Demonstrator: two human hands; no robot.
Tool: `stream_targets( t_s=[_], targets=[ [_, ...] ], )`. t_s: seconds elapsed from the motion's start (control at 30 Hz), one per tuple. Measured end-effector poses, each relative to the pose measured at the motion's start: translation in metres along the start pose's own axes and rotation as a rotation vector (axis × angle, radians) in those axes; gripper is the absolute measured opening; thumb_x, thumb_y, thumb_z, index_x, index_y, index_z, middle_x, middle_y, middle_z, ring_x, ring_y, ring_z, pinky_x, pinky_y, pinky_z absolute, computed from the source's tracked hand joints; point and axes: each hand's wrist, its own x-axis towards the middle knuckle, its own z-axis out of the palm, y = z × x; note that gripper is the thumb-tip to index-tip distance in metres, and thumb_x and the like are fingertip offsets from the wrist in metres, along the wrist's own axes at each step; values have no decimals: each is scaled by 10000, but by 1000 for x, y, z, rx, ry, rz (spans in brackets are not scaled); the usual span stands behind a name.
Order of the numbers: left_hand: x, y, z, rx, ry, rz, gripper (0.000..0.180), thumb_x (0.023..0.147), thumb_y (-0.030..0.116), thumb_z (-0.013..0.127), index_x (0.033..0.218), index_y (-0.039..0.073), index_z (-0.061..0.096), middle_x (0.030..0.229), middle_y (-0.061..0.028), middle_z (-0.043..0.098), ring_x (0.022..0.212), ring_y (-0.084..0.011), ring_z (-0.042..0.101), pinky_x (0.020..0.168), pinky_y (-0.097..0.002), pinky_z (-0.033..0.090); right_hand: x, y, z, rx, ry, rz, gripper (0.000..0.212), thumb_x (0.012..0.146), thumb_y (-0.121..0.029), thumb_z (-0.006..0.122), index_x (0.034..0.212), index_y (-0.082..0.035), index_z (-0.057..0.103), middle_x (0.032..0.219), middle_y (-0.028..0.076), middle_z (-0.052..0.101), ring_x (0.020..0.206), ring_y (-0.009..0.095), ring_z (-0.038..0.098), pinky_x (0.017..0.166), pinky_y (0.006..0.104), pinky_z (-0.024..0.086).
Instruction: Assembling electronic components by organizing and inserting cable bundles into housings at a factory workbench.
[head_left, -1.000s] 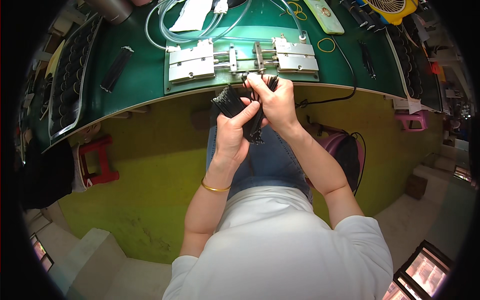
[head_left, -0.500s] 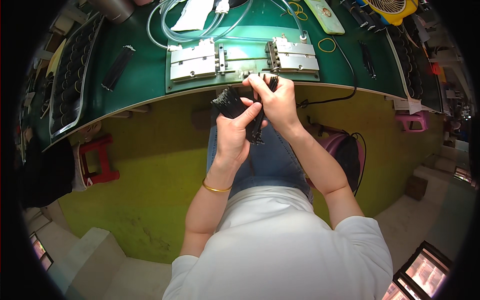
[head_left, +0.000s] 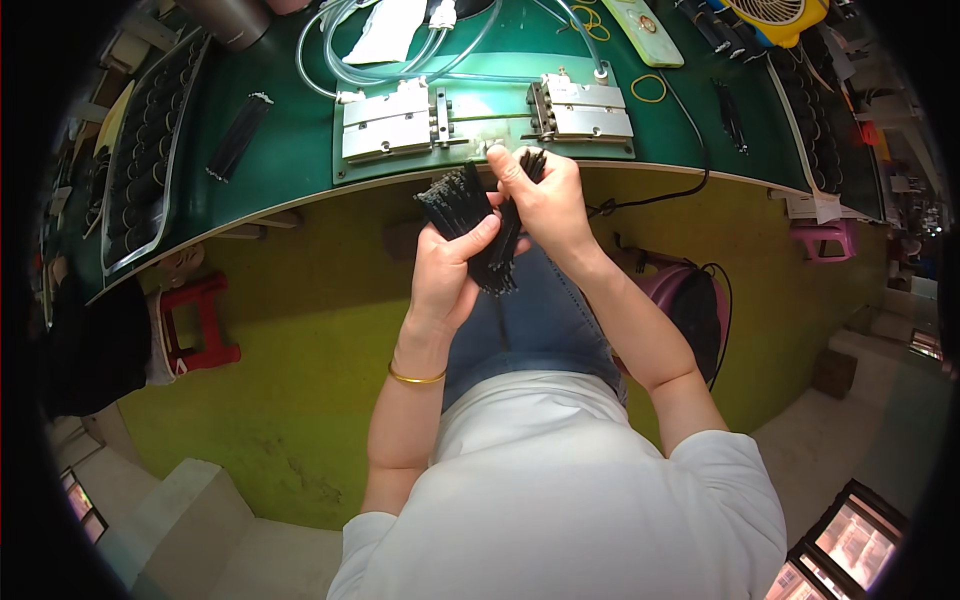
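Bundle of thin black strands (head_left: 453,203), I see, lies grasped in the left hand (head_left: 445,268), slanting upper left to lower right; the right hand (head_left: 553,208), just right of it, clasps a smaller black bunch (head_left: 534,162).

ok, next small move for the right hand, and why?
I'd probably have the right hand single one out of the thick bundle of black strips in the left hand: it sits close beside that bundle, holds a thinner bunch, and the silver blocks on the table stand apart.
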Motion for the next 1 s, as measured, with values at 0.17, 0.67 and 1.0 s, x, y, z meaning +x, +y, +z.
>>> stream_targets(
  t_s=[0.17, 0.67, 1.0],
  targets=[
    [-1, -7, -9, 65, 54, 57, 157, 796, -2, 570, 948, -39, 560, 855, -90, 598, 713, -169, 605, 628, -301, 540, -8, -2, 1, -60, -39, -14, 187, 814, -173, 607, 737, -3, 617, 548, -14, 524, 453, 35, 472, 355, 193, 368],
    [5, -16, -13, 47, 0, 20, 171, 814, 14, 559, 980, -22, 536, 843, -71, 584, 684, -158, 589, 597, -275, 515, -9, -3, 4, -4, 44, -25, 156, 821, -126, 575, 760, 5, 634, 503, -32, 492, 400, 19, 409, 309, 182, 295],
    [12, -25, -8, -116, 12, 38, 159, 829, 33, 550, 980, -16, 539, 842, -71, 583, 671, -165, 573, 608, -283, 498, -2, -3, 3, -4, 110, 4, 209, 831, -163, 555, 716, -7, 635, 490, -31, 485, 380, 17, 397, 303, 183, 281]
  ],
)
